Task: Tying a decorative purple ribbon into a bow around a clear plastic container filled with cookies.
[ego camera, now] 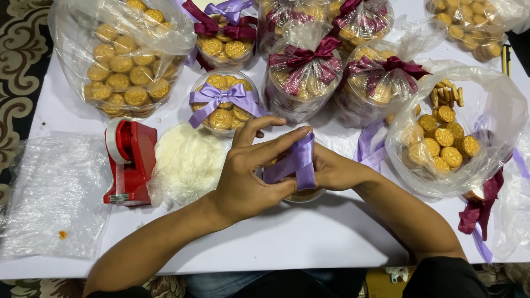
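Note:
My left hand [245,174] and my right hand [334,171] meet over a round clear tub of biscuits [303,194] near the middle of the white table [287,237]. Both hands pinch a lilac satin ribbon [295,163] that loops over the tub's top. The tub is mostly hidden under my hands. Just behind it stands a finished tub tied with a lilac bow [223,102].
A red tape dispenser [130,163] and a pile of white shredded filler [187,163] lie to the left, with bubble wrap [55,193] beyond. Bags of loose biscuits sit at the back left [130,60] and right [447,135]. Maroon-bowed tubs [303,77] line the back. Loose ribbons [480,212] lie at the right.

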